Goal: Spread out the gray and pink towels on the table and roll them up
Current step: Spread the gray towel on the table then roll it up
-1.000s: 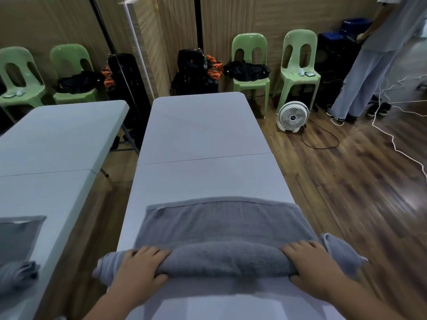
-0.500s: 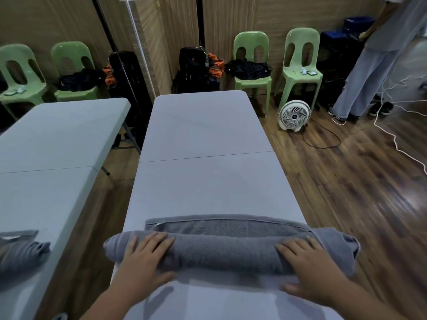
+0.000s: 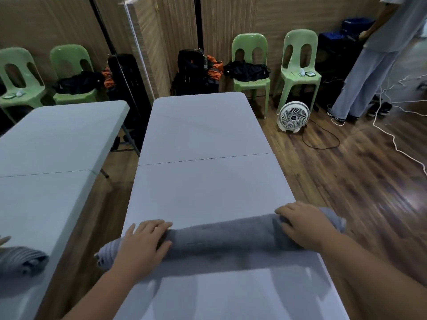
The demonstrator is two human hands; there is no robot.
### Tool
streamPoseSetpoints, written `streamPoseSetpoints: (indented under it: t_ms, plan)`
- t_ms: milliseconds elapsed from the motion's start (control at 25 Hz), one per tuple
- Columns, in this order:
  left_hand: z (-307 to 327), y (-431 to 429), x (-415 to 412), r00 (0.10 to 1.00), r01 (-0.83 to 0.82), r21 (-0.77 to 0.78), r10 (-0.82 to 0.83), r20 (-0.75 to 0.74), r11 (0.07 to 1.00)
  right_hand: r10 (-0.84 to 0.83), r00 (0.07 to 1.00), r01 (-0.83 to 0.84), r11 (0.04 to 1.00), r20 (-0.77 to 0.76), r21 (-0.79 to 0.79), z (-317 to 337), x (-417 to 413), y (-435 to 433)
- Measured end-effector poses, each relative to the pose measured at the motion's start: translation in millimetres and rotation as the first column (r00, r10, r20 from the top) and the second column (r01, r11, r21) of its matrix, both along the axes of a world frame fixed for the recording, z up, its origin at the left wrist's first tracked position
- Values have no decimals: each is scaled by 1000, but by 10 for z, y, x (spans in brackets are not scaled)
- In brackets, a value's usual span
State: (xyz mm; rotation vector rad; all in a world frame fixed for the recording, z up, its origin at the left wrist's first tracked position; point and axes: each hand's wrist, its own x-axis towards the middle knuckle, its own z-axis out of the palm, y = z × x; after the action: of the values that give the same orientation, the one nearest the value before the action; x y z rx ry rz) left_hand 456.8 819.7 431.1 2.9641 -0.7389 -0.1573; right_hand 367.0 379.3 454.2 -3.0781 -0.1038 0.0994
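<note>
The gray towel [image 3: 221, 235] lies across the near part of the white folding table [image 3: 205, 188] as one tight roll, its ends sticking out past both table edges. My left hand [image 3: 143, 244] rests palm down on the roll's left end, fingers curled over the top. My right hand [image 3: 300, 225] presses on the right end in the same way. No flat part of the towel shows beyond the roll. No pink towel is in view.
A mirror on the left reflects the table and the towel roll [image 3: 22, 259]. Green plastic chairs [image 3: 250, 65] and bags line the back wall. A white floor fan [image 3: 293, 116], cables and a standing person [image 3: 374, 56] are on the right.
Both hands pushed the roll away from me across the table. The flat strip of towel ahead of it has been taken up into the roll.
</note>
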Motion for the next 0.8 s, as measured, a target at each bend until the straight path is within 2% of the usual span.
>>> streamPoseSetpoints:
  t_ms: [120,240,400,560,640,720,800]
  plan:
    - [-144,-172,-98,992,97,100,-88,-87,990,128,990,-132,989,-66,-62,-154,-35,111]
    - [-225,-241,-59,998,33,144,-24,-62,989,155,980,-168,980,-121,-105,-470,-46,402]
    - [-245,-95,-21,994,112,129,-111,-14,985,30,999,-31,999,-41,-25,-490,25,120]
    - [-224,-5,7,993,120,142,-120,-7,983,-88,994,79,990,-69,-120,-388,-84,-427]
    - [-214,-8,0,993,119,144,-117,-24,982,-176,980,165,980,-94,-115,-385,-129,-567]
    - [-229,20,22,991,130,145,-131,-2,981,-237,967,231,971,-91,-65,-411,-190,-616]
    - [-219,41,57,992,125,142,-127,5,982,-285,956,290,955,-72,60,-454,-261,-663]
